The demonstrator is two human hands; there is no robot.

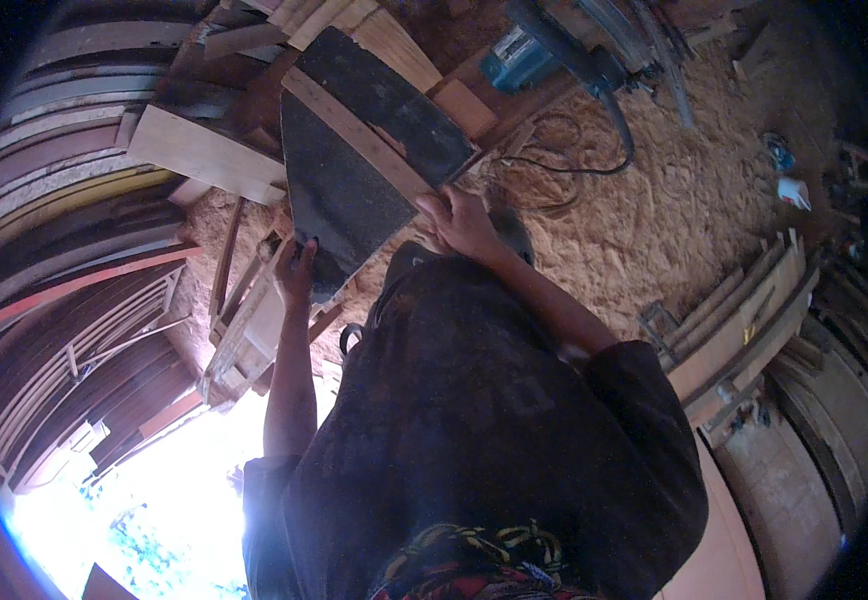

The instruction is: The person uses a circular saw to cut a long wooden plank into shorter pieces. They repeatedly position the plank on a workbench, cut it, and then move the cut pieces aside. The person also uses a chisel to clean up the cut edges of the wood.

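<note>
A dark, flat board with angled corners lies in front of me. Across its top runs a narrow wooden strip, slanting from the far left edge toward my right hand. My left hand is closed on the board's near left edge, a fingertip showing on its dark face. The fingers of my right hand are wrapped round the near end of the strip, by the board's right edge. What lies under the board is mostly hidden.
A teal power tool sits beyond the board to the right, near a looping black cable. Sawdust covers the floor. Stacked planks line the left, with a pale board nearby. More timber stands at right.
</note>
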